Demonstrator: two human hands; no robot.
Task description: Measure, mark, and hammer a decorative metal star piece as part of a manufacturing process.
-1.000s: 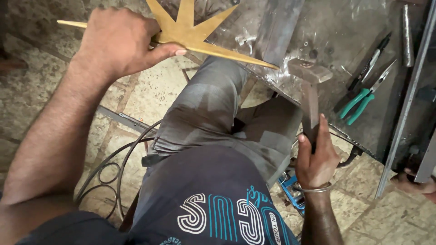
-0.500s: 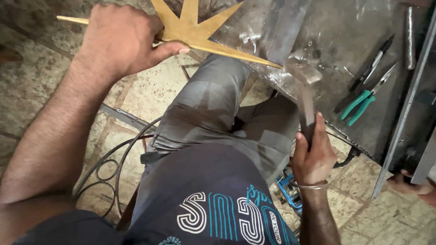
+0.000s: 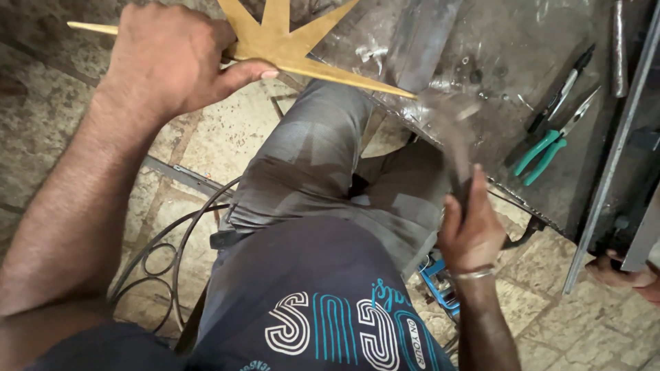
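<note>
Two hands busy. Left hand (image 3: 168,58) clamped around the hub of a gold spiky metal star (image 3: 295,45), thumb pressed along its lower spike, whose tip lies on the edge of the dark steel plate (image 3: 495,75). Right hand (image 3: 471,230) fisted tight around a hammer (image 3: 454,144) handle; the head is motion-blurred just beside the spike tip, contact unclear. Thin bangle (image 3: 474,273) on that wrist. Green-handled pliers (image 3: 553,141) lie on the plate, well apart from the star. Grey trousers below, curled iron scrollwork (image 3: 161,257) on the tiled floor (image 3: 227,137). Someone else's foot (image 3: 629,275) at the right edge.
</note>
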